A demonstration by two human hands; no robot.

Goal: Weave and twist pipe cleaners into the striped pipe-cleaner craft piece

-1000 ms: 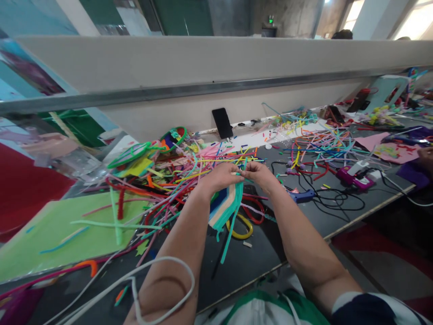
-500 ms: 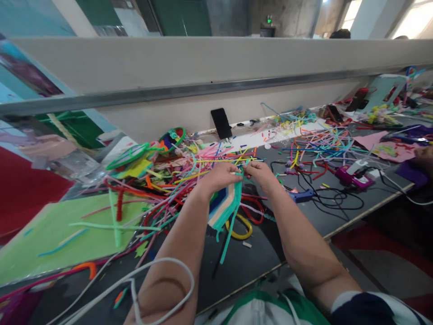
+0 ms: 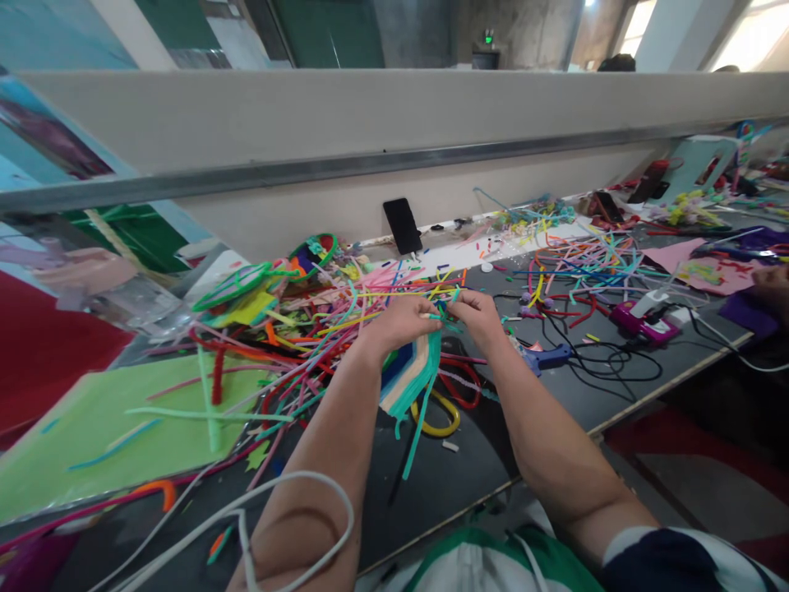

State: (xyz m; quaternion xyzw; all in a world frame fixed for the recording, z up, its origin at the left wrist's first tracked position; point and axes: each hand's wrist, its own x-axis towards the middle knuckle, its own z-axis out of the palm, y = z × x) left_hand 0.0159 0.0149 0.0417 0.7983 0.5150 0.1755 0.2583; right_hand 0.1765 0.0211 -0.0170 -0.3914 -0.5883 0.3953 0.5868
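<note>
My left hand [image 3: 403, 321] is closed on the top of a striped piece made of pipe cleaners [image 3: 414, 374], in teal, cream and blue. The piece hangs below the fingers, and a loose teal end [image 3: 414, 452] trails from it over the dark table. Just to the right, my right hand [image 3: 476, 316] pinches a thin teal pipe cleaner [image 3: 454, 296] near the top of the piece. The fingertips partly hide where the strand meets the piece. A yellow loop [image 3: 445, 413] and a red loop [image 3: 467, 386] lie behind and below the hands.
Loose pipe cleaners [image 3: 320, 329] are heaped at left beside a green sheet [image 3: 123, 427]. A phone [image 3: 403, 226] leans on the partition. Rightward lie a blue tool [image 3: 548, 358], black cable and a purple power strip [image 3: 644, 322]. A white cable [image 3: 308, 474] crosses near my left forearm.
My right hand has shifted slightly right, away from my left hand, with the teal strand between its fingers. The left hand and the striped piece stay nearly still.
</note>
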